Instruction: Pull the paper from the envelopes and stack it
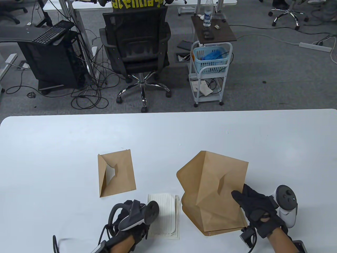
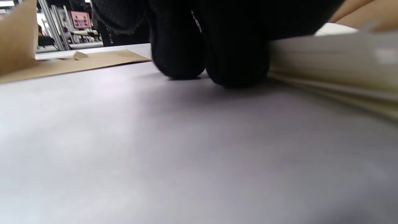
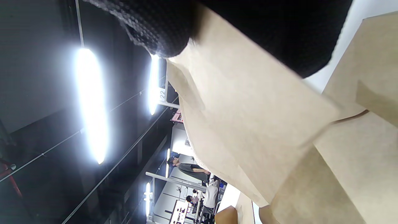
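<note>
A stack of lined white paper [image 1: 165, 216] lies near the table's front edge. My left hand [image 1: 131, 224] rests at its left side; in the left wrist view the gloved fingertips [image 2: 236, 62] touch the table by the stack's edge [image 2: 335, 62]. My right hand [image 1: 252, 208] grips the right edge of a large brown envelope [image 1: 216, 181] and holds it raised and tilted, flap open, over other brown envelopes [image 1: 210, 221] lying beneath. In the right wrist view the glove pinches the envelope [image 3: 248, 118]. A smaller brown envelope [image 1: 117, 172] lies flat to the left, flap open.
The white table [image 1: 52, 158] stretches wide to the left and back. Beyond its far edge stand an office chair [image 1: 137, 50] and a white trolley [image 1: 210, 71] with a blue basket.
</note>
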Action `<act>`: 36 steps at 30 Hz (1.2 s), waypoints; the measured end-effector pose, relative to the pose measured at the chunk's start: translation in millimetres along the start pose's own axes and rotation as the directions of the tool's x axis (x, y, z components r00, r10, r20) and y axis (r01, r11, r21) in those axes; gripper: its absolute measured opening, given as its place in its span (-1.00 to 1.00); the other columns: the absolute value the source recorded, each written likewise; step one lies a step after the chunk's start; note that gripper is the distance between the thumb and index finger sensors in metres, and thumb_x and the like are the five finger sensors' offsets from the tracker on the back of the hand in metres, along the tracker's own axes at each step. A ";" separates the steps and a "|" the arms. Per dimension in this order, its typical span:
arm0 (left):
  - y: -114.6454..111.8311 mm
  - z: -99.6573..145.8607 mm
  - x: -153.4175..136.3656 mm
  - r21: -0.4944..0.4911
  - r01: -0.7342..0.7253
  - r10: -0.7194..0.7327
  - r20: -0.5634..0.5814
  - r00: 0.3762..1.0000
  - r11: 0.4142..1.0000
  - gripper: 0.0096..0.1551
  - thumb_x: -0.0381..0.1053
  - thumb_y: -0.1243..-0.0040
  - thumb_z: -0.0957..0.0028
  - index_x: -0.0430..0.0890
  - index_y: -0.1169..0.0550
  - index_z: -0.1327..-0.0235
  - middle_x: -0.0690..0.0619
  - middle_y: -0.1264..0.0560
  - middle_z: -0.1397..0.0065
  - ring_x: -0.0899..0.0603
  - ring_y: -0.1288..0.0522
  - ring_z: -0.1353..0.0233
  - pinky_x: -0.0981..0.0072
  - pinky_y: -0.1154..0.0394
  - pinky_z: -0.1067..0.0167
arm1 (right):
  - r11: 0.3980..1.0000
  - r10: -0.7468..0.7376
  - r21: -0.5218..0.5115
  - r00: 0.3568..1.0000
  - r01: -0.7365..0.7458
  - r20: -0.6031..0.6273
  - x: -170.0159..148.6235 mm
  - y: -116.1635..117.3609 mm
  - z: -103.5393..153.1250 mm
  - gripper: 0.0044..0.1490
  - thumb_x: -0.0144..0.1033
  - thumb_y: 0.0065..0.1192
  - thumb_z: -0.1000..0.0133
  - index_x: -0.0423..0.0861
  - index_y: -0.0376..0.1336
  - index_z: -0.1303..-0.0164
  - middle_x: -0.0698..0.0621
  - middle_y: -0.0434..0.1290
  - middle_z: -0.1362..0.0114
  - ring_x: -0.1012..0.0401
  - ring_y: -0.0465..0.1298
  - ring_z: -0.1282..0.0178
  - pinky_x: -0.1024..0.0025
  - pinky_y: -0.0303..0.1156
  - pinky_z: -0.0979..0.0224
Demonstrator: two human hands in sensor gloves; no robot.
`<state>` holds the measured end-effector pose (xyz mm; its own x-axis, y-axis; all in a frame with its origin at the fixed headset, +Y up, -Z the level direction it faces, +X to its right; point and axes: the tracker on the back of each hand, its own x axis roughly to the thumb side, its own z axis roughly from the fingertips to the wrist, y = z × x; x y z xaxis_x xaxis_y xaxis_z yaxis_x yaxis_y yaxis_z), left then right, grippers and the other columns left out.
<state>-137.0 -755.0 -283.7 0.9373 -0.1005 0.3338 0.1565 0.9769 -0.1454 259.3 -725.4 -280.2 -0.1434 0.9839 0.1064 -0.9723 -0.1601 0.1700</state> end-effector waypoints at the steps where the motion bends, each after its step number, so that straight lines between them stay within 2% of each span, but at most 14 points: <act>1: 0.5 -0.8 1.5 -0.007 0.002 -0.002 -0.001 1.000 1.000 -0.50 0.08 -0.33 -0.06 0.10 -0.59 -0.29 0.04 -0.66 -0.10 -0.24 -0.54 -0.39 -0.30 -0.24 -0.42 | 1.000 0.000 0.000 1.000 0.000 -0.001 -0.1 0.2 -0.2 -0.38 -0.30 0.27 -0.12 -0.16 0.27 -0.41 -0.20 0.64 -0.15 0.01 0.76 0.07 -0.01 0.53 -0.17; 4: 1.0 -0.6 3.0 -0.010 0.011 -0.011 -0.013 1.000 1.000 -0.50 0.13 -0.30 -0.07 0.12 -0.59 -0.30 -0.10 -0.47 -0.47 -0.37 -0.31 -0.59 -0.37 -0.06 -0.50 | 1.000 0.000 0.000 1.000 0.000 -0.002 -0.3 0.7 -0.6 -0.37 -0.30 0.27 -0.12 -0.17 0.27 -0.41 -0.20 0.64 -0.15 0.01 0.76 0.07 -0.01 0.53 -0.17; 7: 1.7 0.2 1.7 -0.012 0.005 -0.005 -0.027 1.000 1.000 -0.51 0.15 -0.28 -0.08 0.15 -0.59 -0.30 -0.16 -0.24 -0.66 -0.44 -0.15 -0.67 -0.39 0.05 -0.53 | 1.000 0.004 0.003 1.000 -0.004 -0.010 -1.7 1.7 -1.4 -0.37 -0.30 0.27 -0.12 -0.17 0.27 -0.41 -0.21 0.64 -0.15 0.01 0.76 0.07 -0.01 0.53 -0.18; 11: 0.2 0.8 -1.3 -0.034 -0.069 0.068 -0.042 0.997 0.997 -0.49 0.19 -0.23 -0.09 0.13 -0.58 -0.32 -0.18 -0.21 -0.67 -0.43 -0.16 -0.66 -0.39 0.04 -0.53 | 1.000 0.007 0.006 1.000 -0.007 -0.014 -2.3 2.6 -1.8 -0.37 -0.30 0.27 -0.12 -0.17 0.27 -0.41 -0.21 0.64 -0.15 0.00 0.76 0.07 -0.02 0.53 -0.18; 14: 0.0 1.8 -3.1 -0.038 -0.067 0.065 -0.033 0.997 0.997 -0.46 0.21 -0.21 -0.09 0.14 -0.57 -0.34 -0.17 -0.21 -0.67 -0.43 -0.16 -0.66 -0.38 0.03 -0.53 | 1.000 0.009 0.009 1.000 -0.009 -0.013 -2.3 3.1 -1.6 -0.37 -0.30 0.27 -0.12 -0.17 0.27 -0.41 -0.21 0.64 -0.15 0.01 0.76 0.07 -0.01 0.53 -0.18; 17: 4.7 3.5 -6.5 -0.029 -0.089 0.088 -0.031 0.996 0.996 -0.39 0.22 -0.21 -0.08 0.15 -0.50 -0.43 -0.16 -0.24 -0.66 -0.42 -0.19 -0.66 -0.37 0.01 -0.53 | 1.000 0.010 0.011 1.000 -0.010 -0.013 -2.8 3.0 -1.6 -0.37 -0.29 0.27 -0.12 -0.17 0.27 -0.41 -0.21 0.64 -0.15 0.01 0.76 0.07 -0.01 0.53 -0.18; 19: 11.2 5.3 -9.6 -0.021 -0.110 0.109 -0.035 0.993 0.994 -0.34 0.23 -0.21 -0.08 0.16 -0.43 -0.49 -0.17 -0.18 -0.69 -0.42 -0.13 -0.68 -0.37 0.06 -0.54 | 1.000 0.008 0.010 1.000 -0.008 -0.013 -2.7 2.9 -1.6 -0.37 -0.29 0.27 -0.12 -0.17 0.27 -0.41 -0.21 0.64 -0.15 0.01 0.76 0.06 -0.01 0.53 -0.18; 23: 29.0 9.4 -16.5 0.061 -0.066 0.067 -0.026 0.997 0.996 -0.15 0.27 -0.19 -0.08 0.25 -0.14 -0.63 -0.13 0.01 -0.74 -0.42 0.04 -0.72 -0.36 0.16 -0.55 | 1.000 0.002 0.008 1.000 -0.002 -0.011 -2.3 2.5 -1.7 -0.37 -0.29 0.27 -0.12 -0.17 0.27 -0.41 -0.20 0.64 -0.15 0.01 0.76 0.07 -0.01 0.53 -0.18; 25: 38.1 14.4 -21.1 0.144 -0.050 0.055 -0.031 0.998 0.988 -0.10 0.31 -0.16 -0.07 0.27 -0.06 -0.64 -0.11 0.09 -0.75 -0.42 0.10 -0.73 -0.35 0.21 -0.55 | 1.000 -0.005 0.014 1.000 0.005 -0.013 -2.0 2.3 -1.6 -0.37 -0.29 0.27 -0.12 -0.18 0.27 -0.41 -0.19 0.64 -0.15 0.01 0.76 0.07 -0.01 0.53 -0.17; 30: 46.0 27.8 -31.1 0.263 -0.003 0.017 -0.048 0.999 0.965 -0.06 0.37 -0.07 -0.08 0.29 0.05 -0.64 -0.10 0.22 -0.75 -0.41 0.25 -0.73 -0.35 0.30 -0.54 | 1.000 -0.014 0.024 1.000 0.014 -0.019 -1.8 1.8 -1.8 -0.37 -0.28 0.27 -0.12 -0.18 0.27 -0.41 -0.20 0.64 -0.14 0.02 0.77 0.09 -0.01 0.54 -0.17; 33: 42.4 32.2 -37.5 0.327 -0.007 0.028 -0.062 0.998 0.945 -0.05 0.39 -0.06 -0.07 0.29 0.08 -0.64 -0.10 0.24 -0.75 -0.41 0.26 -0.73 -0.35 0.31 -0.54 | 0.999 -0.017 0.028 1.000 0.018 -0.026 -2.3 2.0 -2.0 -0.36 -0.28 0.27 -0.12 -0.19 0.26 -0.42 -0.19 0.65 -0.13 0.03 0.77 0.10 0.00 0.54 -0.16; 36: 35.1 33.3 -41.0 0.348 -0.018 0.045 -0.070 0.997 0.937 -0.05 0.40 -0.05 -0.07 0.28 0.07 -0.64 -0.10 0.24 -0.74 -0.40 0.25 -0.73 -0.35 0.30 -0.54 | 0.999 -0.018 0.030 0.999 0.019 -0.031 -2.6 2.4 -1.8 -0.35 -0.28 0.27 -0.12 -0.20 0.26 -0.42 -0.19 0.65 -0.12 0.03 0.77 0.11 0.00 0.54 -0.16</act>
<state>-180.4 -710.3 -271.5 0.9630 -0.0691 0.2607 0.0212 0.9830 0.1823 257.0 -728.2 -281.9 -0.1311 0.9887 0.0730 -0.9690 -0.1433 0.2014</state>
